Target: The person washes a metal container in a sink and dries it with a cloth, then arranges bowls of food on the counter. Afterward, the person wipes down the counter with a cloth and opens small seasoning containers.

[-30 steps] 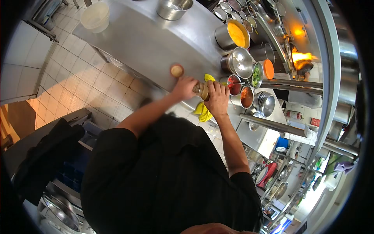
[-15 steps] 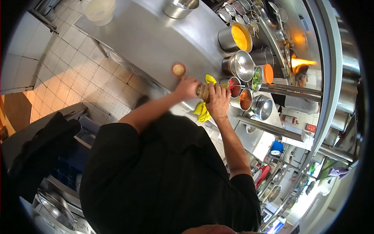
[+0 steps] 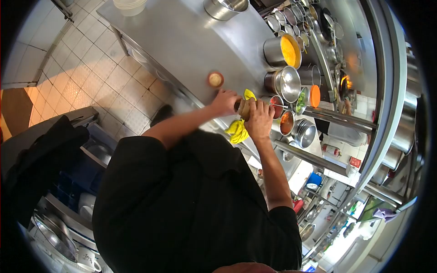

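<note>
Between my two hands is a small brownish jar (image 3: 245, 109), held over the near edge of the steel table. My left hand (image 3: 225, 103) is closed at its darker left end, fingers curled in. My right hand (image 3: 259, 119) wraps over its right side, with the back of the hand facing up. The contents of the jar cannot be made out. A yellow cloth (image 3: 237, 132) lies at the table edge beside my right hand. Beyond my left hand, a small round reddish container (image 3: 215, 79) with pale contents sits on the table.
Along the right side of the steel table (image 3: 182, 41) stand a pot of yellow-orange liquid (image 3: 289, 51), a metal bowl (image 3: 287, 84), a container of chopped greens (image 3: 301, 101) and red-filled containers (image 3: 287, 123). A steel rail (image 3: 314, 157) runs nearby. Beyond it is another person's hand (image 3: 348, 107) near a flame.
The camera view has shifted, so the table things sit further right. Both hands stay on the jar, its darker end now showing more. The background flame has shrunk.
</note>
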Demonstrator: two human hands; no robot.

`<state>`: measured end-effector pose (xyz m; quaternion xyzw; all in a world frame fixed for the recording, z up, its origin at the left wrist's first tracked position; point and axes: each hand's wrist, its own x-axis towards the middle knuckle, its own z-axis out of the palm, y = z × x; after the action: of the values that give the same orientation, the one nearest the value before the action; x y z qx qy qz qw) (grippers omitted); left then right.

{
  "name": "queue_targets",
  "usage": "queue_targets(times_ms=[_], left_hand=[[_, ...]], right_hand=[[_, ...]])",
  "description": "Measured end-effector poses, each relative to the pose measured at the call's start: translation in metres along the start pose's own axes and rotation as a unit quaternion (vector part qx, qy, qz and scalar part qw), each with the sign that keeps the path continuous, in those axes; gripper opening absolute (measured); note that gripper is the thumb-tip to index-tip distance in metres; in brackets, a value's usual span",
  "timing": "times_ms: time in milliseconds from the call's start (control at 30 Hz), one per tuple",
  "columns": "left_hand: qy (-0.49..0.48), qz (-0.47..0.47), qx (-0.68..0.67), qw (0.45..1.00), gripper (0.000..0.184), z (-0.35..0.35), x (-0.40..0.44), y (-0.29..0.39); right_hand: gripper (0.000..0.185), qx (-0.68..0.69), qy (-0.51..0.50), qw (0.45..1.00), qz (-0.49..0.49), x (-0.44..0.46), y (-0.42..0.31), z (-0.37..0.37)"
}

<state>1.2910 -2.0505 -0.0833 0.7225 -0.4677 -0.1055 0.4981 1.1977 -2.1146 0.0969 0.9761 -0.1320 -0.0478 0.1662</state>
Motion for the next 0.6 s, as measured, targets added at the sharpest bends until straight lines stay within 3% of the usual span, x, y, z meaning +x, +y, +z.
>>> queue_targets(times_ms=[600], left_hand=[[0.007, -0.001, -0.020, 1.000, 0.039, 0.0001, 0.0002, -0.0036]], right_hand=[[0.058, -0.013, -0.007, 1.000, -0.017, 0.0082, -0.0015, -0.0049]])
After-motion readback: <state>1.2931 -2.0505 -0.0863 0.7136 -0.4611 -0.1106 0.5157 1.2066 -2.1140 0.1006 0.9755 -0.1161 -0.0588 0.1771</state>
